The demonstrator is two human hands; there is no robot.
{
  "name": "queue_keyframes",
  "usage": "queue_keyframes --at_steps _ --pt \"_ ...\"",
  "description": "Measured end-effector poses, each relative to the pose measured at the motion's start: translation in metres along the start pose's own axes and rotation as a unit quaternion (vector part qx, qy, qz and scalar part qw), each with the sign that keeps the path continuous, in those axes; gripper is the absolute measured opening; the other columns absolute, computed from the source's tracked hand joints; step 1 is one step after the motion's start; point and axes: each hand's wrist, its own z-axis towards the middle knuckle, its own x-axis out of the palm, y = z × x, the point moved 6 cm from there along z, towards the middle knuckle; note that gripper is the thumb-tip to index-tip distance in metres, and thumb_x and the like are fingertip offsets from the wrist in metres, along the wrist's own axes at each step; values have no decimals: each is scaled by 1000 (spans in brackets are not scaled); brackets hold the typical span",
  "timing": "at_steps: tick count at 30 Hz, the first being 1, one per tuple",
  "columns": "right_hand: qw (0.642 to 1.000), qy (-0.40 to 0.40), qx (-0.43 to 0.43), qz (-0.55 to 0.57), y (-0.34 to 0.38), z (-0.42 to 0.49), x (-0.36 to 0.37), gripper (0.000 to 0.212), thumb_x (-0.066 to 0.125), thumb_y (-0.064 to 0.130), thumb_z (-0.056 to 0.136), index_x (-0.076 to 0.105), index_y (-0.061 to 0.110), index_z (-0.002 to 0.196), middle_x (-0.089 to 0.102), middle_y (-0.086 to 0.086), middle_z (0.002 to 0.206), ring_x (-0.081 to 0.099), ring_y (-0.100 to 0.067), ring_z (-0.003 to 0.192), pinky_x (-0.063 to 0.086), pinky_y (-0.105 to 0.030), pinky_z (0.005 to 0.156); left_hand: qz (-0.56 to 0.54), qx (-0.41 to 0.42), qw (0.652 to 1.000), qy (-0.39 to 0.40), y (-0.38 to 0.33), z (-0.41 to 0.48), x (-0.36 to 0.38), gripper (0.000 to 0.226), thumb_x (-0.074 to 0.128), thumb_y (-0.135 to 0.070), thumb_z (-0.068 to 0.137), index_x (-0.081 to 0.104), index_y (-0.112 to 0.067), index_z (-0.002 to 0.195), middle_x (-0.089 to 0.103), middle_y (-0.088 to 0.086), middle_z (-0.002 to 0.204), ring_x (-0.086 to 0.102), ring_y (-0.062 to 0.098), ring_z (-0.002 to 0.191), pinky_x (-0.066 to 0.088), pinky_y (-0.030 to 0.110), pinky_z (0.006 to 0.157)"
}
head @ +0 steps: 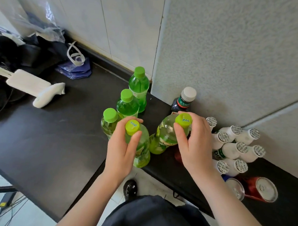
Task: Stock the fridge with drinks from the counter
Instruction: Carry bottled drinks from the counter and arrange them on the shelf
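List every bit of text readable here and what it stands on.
"东方树叶": label band of the dark bottle; last characters unclear.
"D": side of one white bottle; the rest is hidden.
Blue handwriting on the left cap and right cap, on the gripped left green bottle and right green bottle: illegible.
Print on the foil lids: too small.

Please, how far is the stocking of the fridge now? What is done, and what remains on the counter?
Done: cannot tell, since no fridge shelf is in view. In hand: the left hand grips one green bottle by its neck, the right hand a second green bottle. Left on the counter: three more green bottles, a dark bottle, the small white bottles and some cans.
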Motion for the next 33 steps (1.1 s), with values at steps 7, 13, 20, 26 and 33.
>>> queue_keyframes --at_steps 7,13,20,26,33 --pt "994 46 -47 84 18 -21 -15 45 49 39 90 61 -1 106 65 -8 98 58 -26 93 41 -26 86 -6 -33 994 -101 -21 -48 -22 24 44 -28 90 48 -31 114 65 -11 106 56 0 102 40 8 84" --pt "979 97 -58 167 24 -61 -11 44 47 39 91 60 1 108 63 -4 101 55 -21 96 39 -19 87 -15 -91 976 -198 -30 -113 -45 23 44 -33 90 49 -34 113 66 -4 102 59 13 96 48 27 82" --pt "940 220 -131 224 48 -136 19 35 48 37 92 59 6 106 53 11 97 45 -10 94 32 -8 86 -8 -174 923 -343 -27 -239 -66 17 46 -36 92 52 -44 106 66 2 103 60 21 99 50 40 83" --pt "868 385 -180 257 83 -212 49 38 43 53 90 56 19 103 54 14 94 45 -10 92 31 -9 83 4 -253 847 -467 -33 -360 -74 20 48 -37 89 51 -35 108 68 -5 101 62 13 96 50 21 78" --pt "766 516 -250 289 154 -302 66 28 47 51 86 54 28 101 54 16 95 43 -8 93 31 -8 83 63 -309 717 -622 -59 -488 -97 19 47 -27 91 51 -25 110 66 -18 96 58 0 95 42 9 79"
